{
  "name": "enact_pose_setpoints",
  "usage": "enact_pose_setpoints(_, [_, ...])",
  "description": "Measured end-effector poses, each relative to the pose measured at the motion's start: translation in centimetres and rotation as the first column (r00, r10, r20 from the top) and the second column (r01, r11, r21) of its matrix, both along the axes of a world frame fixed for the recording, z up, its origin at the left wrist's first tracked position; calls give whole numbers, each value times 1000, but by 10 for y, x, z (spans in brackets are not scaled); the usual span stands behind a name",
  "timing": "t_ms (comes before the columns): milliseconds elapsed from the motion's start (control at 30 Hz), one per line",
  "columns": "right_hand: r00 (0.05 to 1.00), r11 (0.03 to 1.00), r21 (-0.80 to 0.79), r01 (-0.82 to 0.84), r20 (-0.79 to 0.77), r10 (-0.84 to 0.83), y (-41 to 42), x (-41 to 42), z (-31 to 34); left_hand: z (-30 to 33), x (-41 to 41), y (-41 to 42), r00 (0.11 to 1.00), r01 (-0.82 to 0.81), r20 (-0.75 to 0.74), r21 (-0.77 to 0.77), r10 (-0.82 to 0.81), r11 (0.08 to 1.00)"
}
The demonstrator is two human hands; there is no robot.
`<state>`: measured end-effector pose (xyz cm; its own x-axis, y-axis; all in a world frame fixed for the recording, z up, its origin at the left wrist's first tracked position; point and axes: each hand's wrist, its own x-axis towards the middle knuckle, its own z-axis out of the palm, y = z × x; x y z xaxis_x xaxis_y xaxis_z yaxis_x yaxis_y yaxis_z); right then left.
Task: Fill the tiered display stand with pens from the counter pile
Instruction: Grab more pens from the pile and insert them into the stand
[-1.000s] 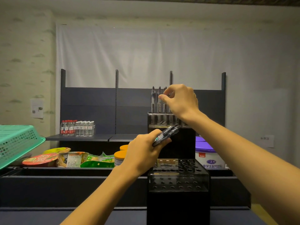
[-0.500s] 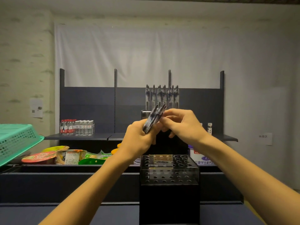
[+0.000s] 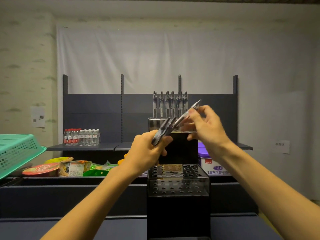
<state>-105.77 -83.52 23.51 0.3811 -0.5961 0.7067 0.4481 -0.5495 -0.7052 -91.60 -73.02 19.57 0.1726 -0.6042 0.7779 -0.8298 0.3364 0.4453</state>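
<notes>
Behind our hands, only the stand's (image 3: pixel 178 177) top row holds pens (image 3: pixel 170 104); lower holes gape. Our left hand (image 3: pixel 147 153) grips a bundle (image 3: pixel 163 132), our right hand (image 3: pixel 204 125) pinches one pen (image 3: pixel 192 110).

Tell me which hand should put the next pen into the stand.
The right hand, probably. It already pinches a single pen, drawn clear of the bundle of pens that the left hand grips, just below the row of pens standing in the stand's top tier.

stand (image 3: pixel 178 181) front centre | pens (image 3: pixel 170 104) in top tier | basket (image 3: pixel 17 151) far left
</notes>
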Motion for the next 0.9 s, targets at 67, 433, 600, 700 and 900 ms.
enact_pose_setpoints(67, [991,995,23,98,89,-100,-9,-7,11,-4,5,1,993,-77,92,-6,77,997])
enact_pose_setpoints(433, [802,828,67,557,216,-557,-52,-6,52,-13,6,1,925,-156,343,-44,161,987])
enact_pose_setpoints(600, [765,766,-78,638,181,-619,-56,2,59,-15,3,2,905,-162,390,-58,172,985])
enact_pose_setpoints(700, [757,738,-171,653,126,-641,-55,6,59,-17,6,1,881,-195,420,-99,218,976])
enact_pose_setpoints(900, [742,705,-274,654,50,-669,-56,15,62,-17,5,-4,857,-256,428,-130,288,958])
